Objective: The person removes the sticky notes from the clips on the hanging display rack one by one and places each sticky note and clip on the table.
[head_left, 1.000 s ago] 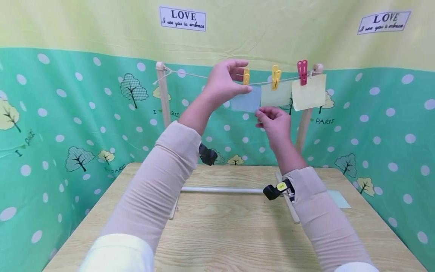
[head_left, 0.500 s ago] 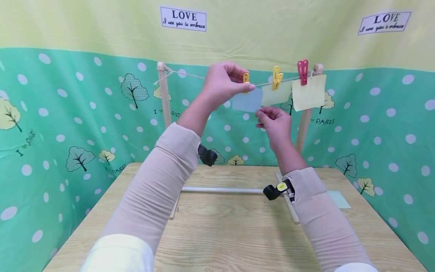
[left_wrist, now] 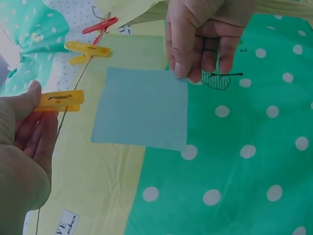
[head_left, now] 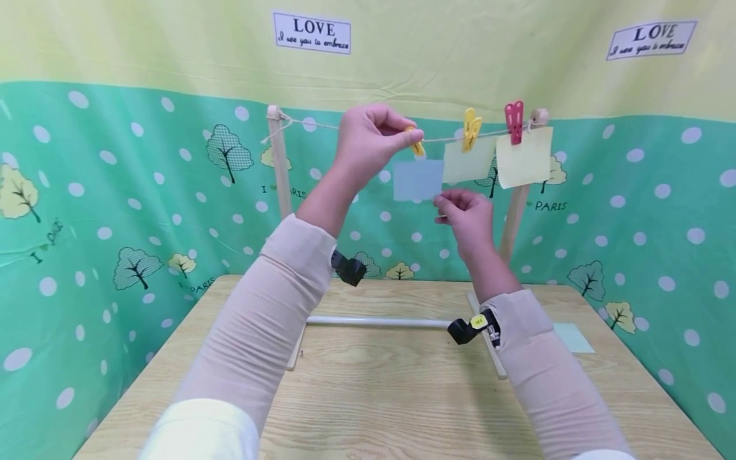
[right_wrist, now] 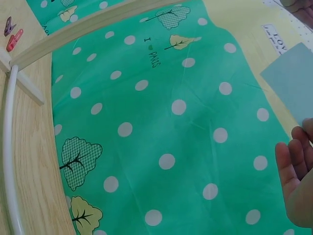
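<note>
My left hand (head_left: 370, 137) pinches a yellow clothespin (left_wrist: 61, 100) at the string (head_left: 439, 139). Below the clothespin's tip, with a small gap between them, is a blue square of paper (left_wrist: 142, 107). My right hand (head_left: 468, 220) holds that paper by its lower right corner, between thumb and fingers. To the right, a second yellow clothespin (head_left: 472, 129) holds a pale green paper (head_left: 468, 161) on the string. Further along, a red clothespin (head_left: 514, 121) grips a pale yellow paper (head_left: 524, 160).
Wooden posts (head_left: 279, 166) at each side carry the string, and a white rod (head_left: 379, 321) joins their feet on the table (head_left: 368, 396). A light green paper (head_left: 574, 337) lies at the right. In the right wrist view, red (right_wrist: 14, 40) and purple clothespins (right_wrist: 9, 26) lie on the table.
The blue paper has come down slightly with my right hand, from behind the clothespin to below it. My left fingers have closed on the yellow clothespin, which now tilts.
</note>
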### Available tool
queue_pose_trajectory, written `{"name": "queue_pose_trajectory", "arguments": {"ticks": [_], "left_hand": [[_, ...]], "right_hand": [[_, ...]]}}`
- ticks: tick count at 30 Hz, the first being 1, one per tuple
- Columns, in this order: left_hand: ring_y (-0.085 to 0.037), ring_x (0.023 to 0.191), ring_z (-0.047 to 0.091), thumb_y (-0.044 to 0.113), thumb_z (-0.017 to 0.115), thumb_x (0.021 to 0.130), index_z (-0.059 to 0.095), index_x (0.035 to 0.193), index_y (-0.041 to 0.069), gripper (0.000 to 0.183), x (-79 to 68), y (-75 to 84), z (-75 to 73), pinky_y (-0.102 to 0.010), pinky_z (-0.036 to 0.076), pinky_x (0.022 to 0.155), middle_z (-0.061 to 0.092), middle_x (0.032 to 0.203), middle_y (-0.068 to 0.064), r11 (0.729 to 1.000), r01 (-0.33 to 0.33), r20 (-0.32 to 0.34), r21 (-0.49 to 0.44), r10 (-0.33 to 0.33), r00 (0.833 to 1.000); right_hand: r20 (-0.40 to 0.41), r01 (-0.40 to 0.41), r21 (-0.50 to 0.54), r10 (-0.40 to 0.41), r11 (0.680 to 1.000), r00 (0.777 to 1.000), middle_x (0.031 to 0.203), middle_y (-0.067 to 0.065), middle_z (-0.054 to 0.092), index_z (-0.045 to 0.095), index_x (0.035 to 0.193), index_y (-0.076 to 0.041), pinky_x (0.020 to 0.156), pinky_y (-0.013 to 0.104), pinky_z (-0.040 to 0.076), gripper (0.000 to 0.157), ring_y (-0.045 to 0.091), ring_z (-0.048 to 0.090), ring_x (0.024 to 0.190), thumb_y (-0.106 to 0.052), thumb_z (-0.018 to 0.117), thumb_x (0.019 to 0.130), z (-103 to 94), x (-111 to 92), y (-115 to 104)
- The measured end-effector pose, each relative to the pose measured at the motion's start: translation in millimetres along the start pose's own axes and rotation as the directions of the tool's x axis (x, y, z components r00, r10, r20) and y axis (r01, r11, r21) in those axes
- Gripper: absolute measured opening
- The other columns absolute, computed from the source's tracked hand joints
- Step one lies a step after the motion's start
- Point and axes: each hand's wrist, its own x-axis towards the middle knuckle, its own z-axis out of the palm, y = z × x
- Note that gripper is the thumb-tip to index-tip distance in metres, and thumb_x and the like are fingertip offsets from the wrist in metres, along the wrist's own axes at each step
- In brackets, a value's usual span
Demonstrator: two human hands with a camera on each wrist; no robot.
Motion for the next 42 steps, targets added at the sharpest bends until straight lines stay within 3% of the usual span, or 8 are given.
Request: {"name": "queue_pose_trajectory", "arguments": {"ticks": [11,18,27,34,42], "left_hand": [[-0.021,0.076,0.07,0.002,0.083,0.076,0.073,0.084,-0.004,0.015,-0.7,-8.1,-7.4,-0.028,0.058,0.077,0.073,0.082,-0.01,0.979,-0.084,-0.133,-0.188,0.059,0.989],[-0.022,0.077,0.069,-0.003,0.083,0.073,0.073,0.077,0.0,0.011,-6.8,-4.2,-22.7,-0.029,0.058,0.079,0.072,0.079,-0.008,0.951,-0.096,-0.196,-0.293,0.039,0.98],[-0.023,0.08,0.07,-0.001,0.083,0.074,0.073,0.084,0.0,0.015,-18.9,-12.6,-36.8,-0.03,0.057,0.082,0.072,0.086,-0.012,0.955,-0.059,-0.161,-0.29,0.012,0.987],[-0.024,0.092,0.069,0.004,0.084,0.076,0.071,0.1,-0.001,0.028,-27.3,-18.1,-41.9,-0.029,0.055,0.087,0.071,0.098,-0.013,0.968,0.027,-0.107,-0.25,-0.055,0.993],[-0.024,0.091,0.069,-0.004,0.081,0.076,0.069,0.106,-0.002,0.032,-40.4,-29.6,-45.6,-0.03,0.056,0.085,0.07,0.099,-0.014,0.951,0.016,-0.09,-0.307,-0.046,0.995]], "right_hand": [[-0.007,-0.04,-0.05,0.04,0.998,0.999,0.087,0.004,0.065,0.068,0.099,-0.001,0.069,0.023,0.058,0.014,0.015,0.062,0.075,-0.011,0.071,0.09,-5.1,-4.2,9.8],[0.005,-0.042,-0.075,0.043,0.996,0.999,0.089,0.003,0.065,0.067,0.105,0.003,0.072,0.023,0.058,0.021,0.015,0.063,0.078,-0.013,0.071,0.091,-10.2,-7.0,17.4],[0.016,-0.046,-0.084,0.047,0.995,0.999,0.089,0.003,0.065,0.067,0.104,0.002,0.071,0.023,0.058,0.022,0.015,0.062,0.077,-0.015,0.072,0.09,-15.8,-12.5,22.4],[0.023,-0.031,-0.097,0.033,0.995,0.999,0.087,0.002,0.066,0.068,0.102,0.0,0.069,0.022,0.057,0.023,0.015,0.062,0.076,-0.018,0.073,0.09,-20.0,-18.2,24.4],[0.031,-0.036,-0.069,0.038,0.997,0.999,0.089,0.005,0.065,0.069,0.1,-0.004,0.068,0.021,0.057,0.018,0.016,0.061,0.075,-0.018,0.073,0.089,-26.0,-26.9,26.1]]}}
